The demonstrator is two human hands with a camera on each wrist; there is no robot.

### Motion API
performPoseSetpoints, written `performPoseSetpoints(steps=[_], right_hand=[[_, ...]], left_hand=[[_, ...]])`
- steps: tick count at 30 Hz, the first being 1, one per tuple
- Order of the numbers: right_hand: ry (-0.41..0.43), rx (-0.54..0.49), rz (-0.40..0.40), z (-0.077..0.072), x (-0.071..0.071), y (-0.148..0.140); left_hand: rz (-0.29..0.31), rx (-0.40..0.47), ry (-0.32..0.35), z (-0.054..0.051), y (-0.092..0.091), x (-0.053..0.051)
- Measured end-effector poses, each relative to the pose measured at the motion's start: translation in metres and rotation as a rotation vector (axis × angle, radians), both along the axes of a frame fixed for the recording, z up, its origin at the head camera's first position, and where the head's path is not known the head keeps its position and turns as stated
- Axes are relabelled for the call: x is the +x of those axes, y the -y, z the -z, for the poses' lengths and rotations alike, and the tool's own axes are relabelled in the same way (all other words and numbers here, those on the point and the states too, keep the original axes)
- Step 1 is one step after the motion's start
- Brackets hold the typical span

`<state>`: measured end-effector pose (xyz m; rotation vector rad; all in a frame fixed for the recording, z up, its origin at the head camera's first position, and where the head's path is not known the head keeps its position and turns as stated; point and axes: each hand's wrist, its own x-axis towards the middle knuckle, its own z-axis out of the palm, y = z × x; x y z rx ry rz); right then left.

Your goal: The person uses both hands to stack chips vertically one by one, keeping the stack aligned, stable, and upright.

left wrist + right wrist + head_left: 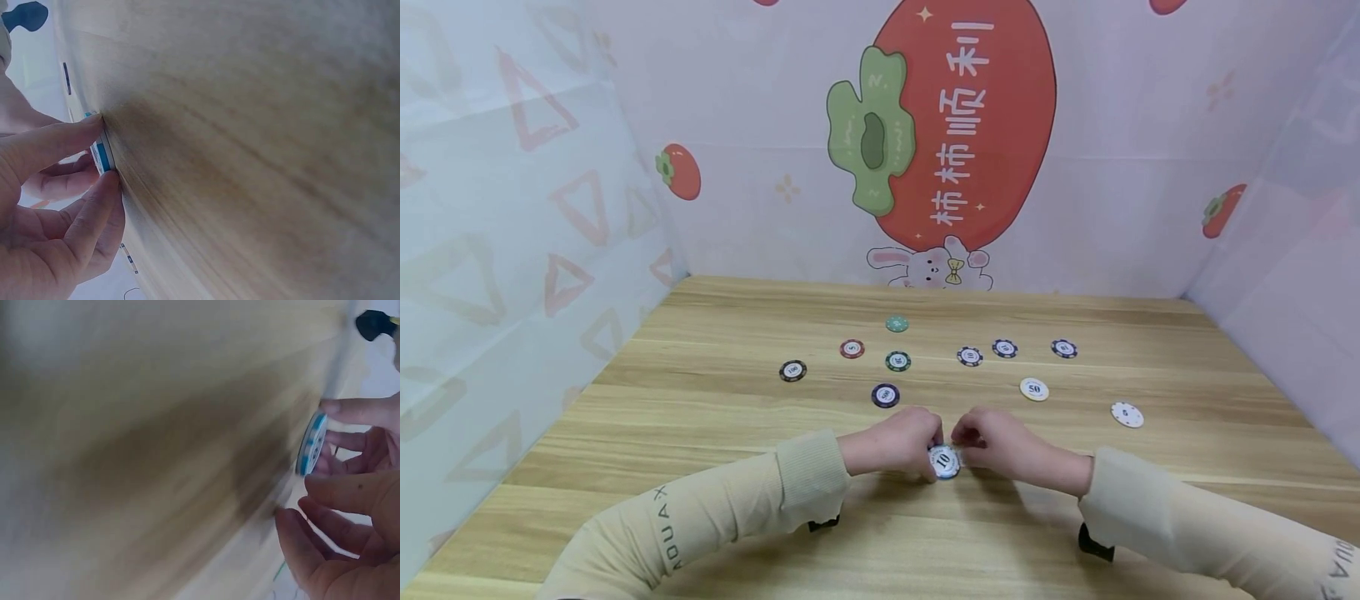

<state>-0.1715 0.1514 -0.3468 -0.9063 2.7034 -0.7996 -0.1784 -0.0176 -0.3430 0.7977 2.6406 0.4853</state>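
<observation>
A blue-and-white poker chip (944,461) marked 10 is near the front middle of the wooden table. My left hand (904,442) pinches it at its left side between thumb and fingers. In the left wrist view, the chip's blue-and-white edge (102,156) shows between those fingertips, close to the tabletop. My right hand (1003,446) is at the chip's right side, its thumb by the rim and its fingers bent and apart from the thumb. The right wrist view shows the chip (310,444) tilted, just above the right thumb; whether they touch is unclear.
Farther back lie several loose chips: a purple 500 chip (885,395), a black 100 chip (793,371), a red 5 chip (852,348), green chips (898,361), dark blue chips (970,357), a yellow-rimmed 50 chip (1034,389) and a white chip (1127,414). Printed curtains surround the table.
</observation>
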Motion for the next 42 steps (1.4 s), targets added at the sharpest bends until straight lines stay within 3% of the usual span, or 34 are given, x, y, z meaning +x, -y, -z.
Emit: performPoseSetpoints(steps=[5, 9, 11, 23, 31, 42], right_hand=[[-0.169, 0.148, -0.120, -0.002, 0.000, -0.007], [-0.277, 0.199, -0.240, 0.001, -0.003, -0.018], [-0.299, 0.206, -0.262, 0.002, -0.005, -0.025], [-0.260, 0.249, -0.187, -0.001, -0.004, -0.070], [-0.286, 0.258, -0.141, 0.000, 0.005, -0.094], [-0.276, 0.265, -0.132, 0.001, 0.012, -0.112]], left_hand=[[-0.011, -0.005, 0.008, -0.001, 0.000, 0.001], [-0.018, -0.004, 0.016, -0.001, 0.000, 0.001], [-0.015, -0.007, 0.013, -0.001, 0.000, 0.001], [-0.020, -0.011, -0.002, -0.001, 0.001, 0.004], [-0.002, -0.022, -0.022, -0.001, 0.000, 0.003], [-0.007, -0.033, -0.019, -0.002, -0.002, 0.004]])
